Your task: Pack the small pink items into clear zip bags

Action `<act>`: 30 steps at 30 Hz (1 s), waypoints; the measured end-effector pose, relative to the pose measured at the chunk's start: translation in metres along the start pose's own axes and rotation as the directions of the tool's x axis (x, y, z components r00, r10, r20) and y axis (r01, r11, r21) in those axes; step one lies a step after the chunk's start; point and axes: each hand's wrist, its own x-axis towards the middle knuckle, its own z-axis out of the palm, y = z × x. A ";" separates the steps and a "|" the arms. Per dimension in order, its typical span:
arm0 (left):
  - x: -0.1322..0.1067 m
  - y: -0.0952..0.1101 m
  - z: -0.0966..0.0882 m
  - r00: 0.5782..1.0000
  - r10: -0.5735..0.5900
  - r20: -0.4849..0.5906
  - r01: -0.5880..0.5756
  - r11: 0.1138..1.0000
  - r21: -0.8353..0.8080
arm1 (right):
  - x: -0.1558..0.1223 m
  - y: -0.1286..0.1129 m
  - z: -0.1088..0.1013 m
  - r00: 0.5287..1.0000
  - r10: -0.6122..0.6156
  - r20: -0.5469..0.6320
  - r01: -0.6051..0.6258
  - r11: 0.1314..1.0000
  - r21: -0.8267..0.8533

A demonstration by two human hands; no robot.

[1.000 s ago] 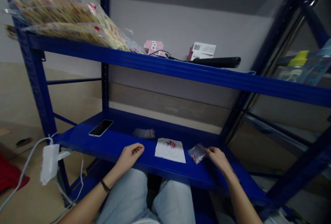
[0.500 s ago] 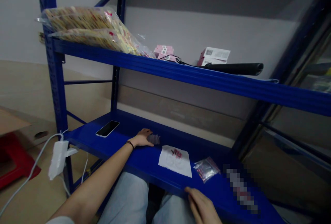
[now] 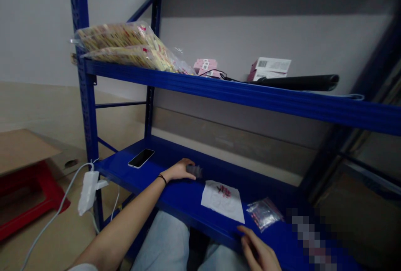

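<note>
My left hand (image 3: 177, 170) lies on the blue steel shelf (image 3: 175, 191), its fingertips gripping a small dark plastic packet (image 3: 194, 171). My right hand (image 3: 258, 249) rests at the shelf's front edge with fingers apart, holding nothing. The nearest thing to it is a clear zip bag of small pink pieces (image 3: 264, 214). Left of that bag lies a white paper sheet (image 3: 222, 201) with a few red bits on it. A black smartphone (image 3: 141, 158) sits face up near the shelf's left end.
A shelf above holds plastic-wrapped packs (image 3: 125, 48), pink boxes (image 3: 206, 67), a white box (image 3: 269, 68) and a black tube (image 3: 297, 82). A white power adapter (image 3: 88, 193) hangs at the left upright. A pixelated patch covers the lower right.
My left hand has moved back across the shelf onto the dark packet. My right hand has let go of the clear bag and dropped to the front edge. The view has shifted.
</note>
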 end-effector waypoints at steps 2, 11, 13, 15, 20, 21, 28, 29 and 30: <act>-0.013 0.012 0.001 0.997 0.082 -0.011 -0.083 0.996 -0.039 | 0.012 -0.016 -0.001 1.000 0.007 -0.005 -0.007 1.000 0.021; -0.055 0.006 -0.018 0.964 0.203 0.174 -0.208 0.978 0.008 | 0.052 -0.058 0.041 0.983 -0.114 0.146 0.098 0.989 0.113; -0.061 0.004 -0.023 0.946 0.199 0.254 -0.213 0.976 0.032 | 0.050 -0.057 0.048 0.979 -0.103 0.175 0.086 0.991 0.106; -0.067 0.008 -0.023 0.941 0.190 0.281 -0.214 0.975 0.057 | 0.047 -0.055 0.052 0.976 -0.090 0.197 0.074 0.993 0.087; -0.081 0.029 -0.012 0.968 0.164 0.192 -0.194 0.969 0.152 | 0.042 -0.043 0.049 0.976 -0.063 0.207 0.053 0.997 0.056; -0.083 0.034 -0.009 0.973 0.157 0.171 -0.187 0.966 0.176 | 0.042 -0.040 0.047 0.975 -0.062 0.212 0.052 0.997 0.054; -0.081 0.063 0.008 0.985 0.127 0.119 -0.153 0.957 0.247 | 0.040 -0.044 0.044 0.982 -0.091 0.168 0.087 0.996 0.036; -0.082 0.068 0.012 0.987 0.125 0.103 -0.146 0.963 0.227 | 0.041 -0.049 0.044 0.982 -0.108 0.152 0.102 0.994 0.045; -0.084 0.075 0.016 0.989 0.124 0.086 -0.139 0.969 0.205 | 0.041 -0.054 0.044 0.981 -0.133 0.141 0.126 0.991 0.054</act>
